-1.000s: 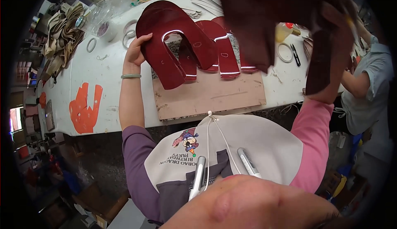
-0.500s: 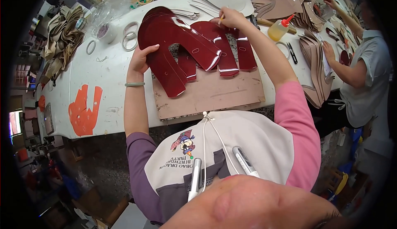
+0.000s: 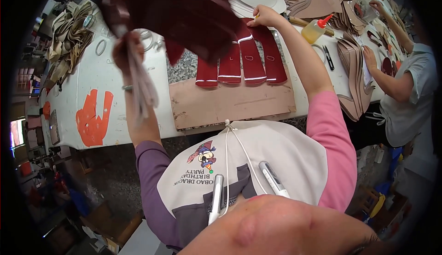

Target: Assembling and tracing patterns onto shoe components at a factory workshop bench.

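Observation:
My left hand [image 3: 127, 55], blurred by motion, grips a glossy dark red leather piece [image 3: 172, 13] by its left side. The curved piece is lifted toward the camera and hides part of the table. Below it, several narrow ends of dark red leather pieces [image 3: 252, 61] lie side by side on a speckled slab [image 3: 185, 66]. At the upper end of the rightmost strip is my right hand [image 3: 269, 16], its fingers closed around a small yellow stick, mostly hidden. A tan board [image 3: 230, 103] covers the slab's near part.
An orange-red cutout [image 3: 94, 119] lies at the left, near folded leather scraps [image 3: 69, 43]. To the right are a glue bottle [image 3: 314, 30], thread snips [image 3: 328, 58] and stacked beige leather pieces [image 3: 354, 75]. A co-worker's arm [image 3: 389, 78] reaches in beyond them.
My left hand has lifted the curved red piece off the others, up toward the camera, uncovering the strips and slab beneath. My right hand has shifted slightly right.

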